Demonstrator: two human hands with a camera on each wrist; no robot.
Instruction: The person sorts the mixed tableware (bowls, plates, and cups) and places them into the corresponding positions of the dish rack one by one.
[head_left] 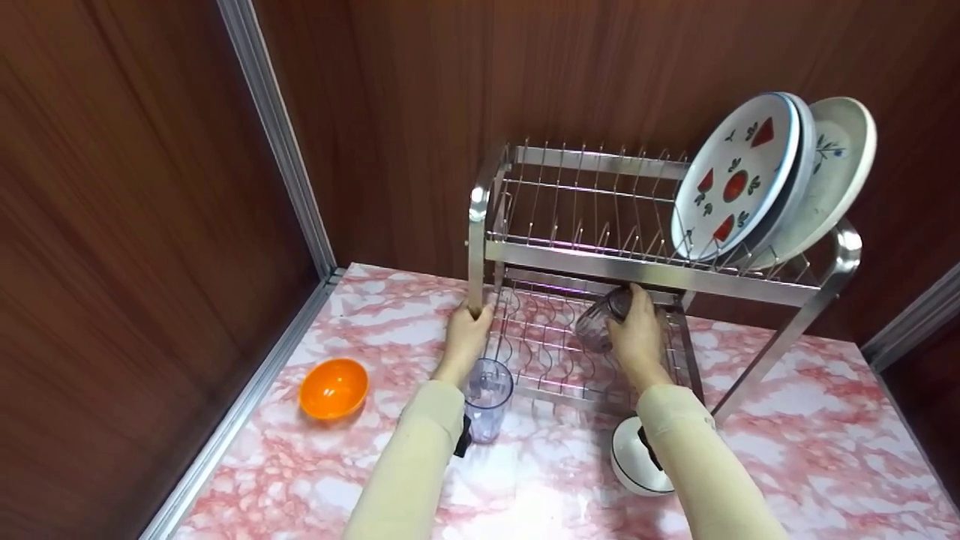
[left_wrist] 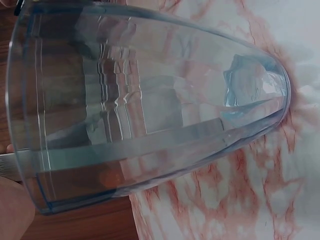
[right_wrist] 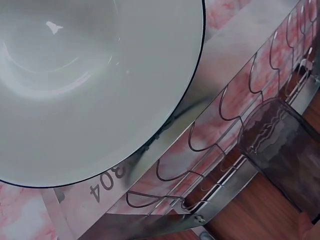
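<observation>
My left hand (head_left: 465, 337) grips the front left post of a two-tier metal dish rack (head_left: 585, 261). Over the rack's lower tier, my right hand (head_left: 641, 337) holds a dark tinted glass (head_left: 595, 328), tilted, with its wall showing in the right wrist view (right_wrist: 285, 150). A clear bluish glass (head_left: 486, 420) stands upright beside my left wrist, and this tumbler (left_wrist: 165, 110) fills much of the left wrist view. Below my right forearm sits a white bowl (head_left: 634, 461) with a dark rim, partly hidden by the sleeve; the bowl (right_wrist: 135, 120) looms large in the right wrist view.
Several plates (head_left: 739, 172) lean upright at the right end of the rack's upper tier. An orange bowl (head_left: 334, 388) sits on the left of the marbled tabletop (head_left: 285, 465). Brown wood-grain panels (head_left: 390, 150) with metal edge strips enclose the back and sides.
</observation>
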